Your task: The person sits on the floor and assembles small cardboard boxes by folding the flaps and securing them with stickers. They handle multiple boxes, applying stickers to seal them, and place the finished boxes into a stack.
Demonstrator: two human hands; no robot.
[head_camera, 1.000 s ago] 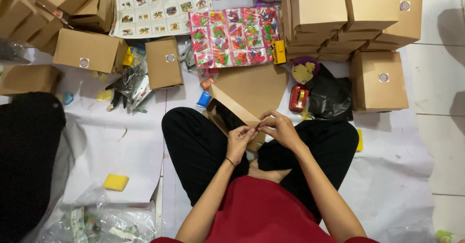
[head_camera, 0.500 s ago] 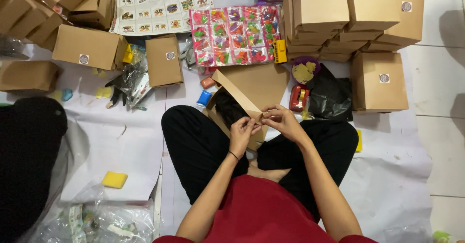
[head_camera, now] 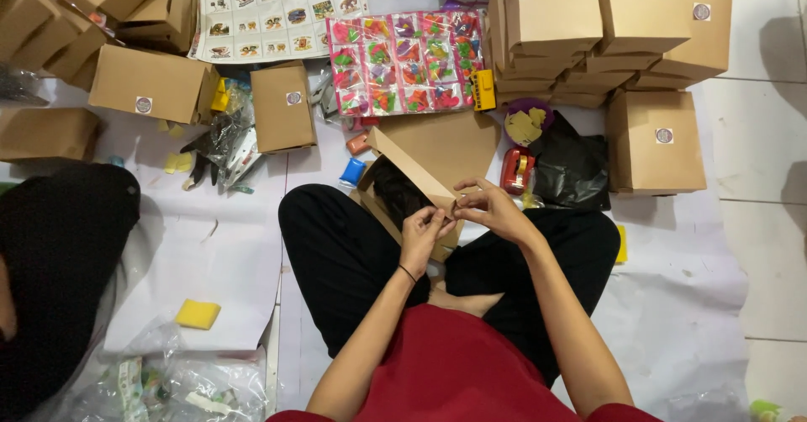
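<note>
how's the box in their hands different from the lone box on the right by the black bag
The box in the hands is open, flap up, with no sticker in view; the box on the right is shut, with a round sticker. The left hand and right hand pinch the first; the other lies untouched. Both are plain brown cardboard.

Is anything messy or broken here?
Nothing looks broken. The open brown box sits tilted in the lap while the left hand and right hand pinch its flap. Crumpled clear wrappers lie loose on the floor paper.
</note>
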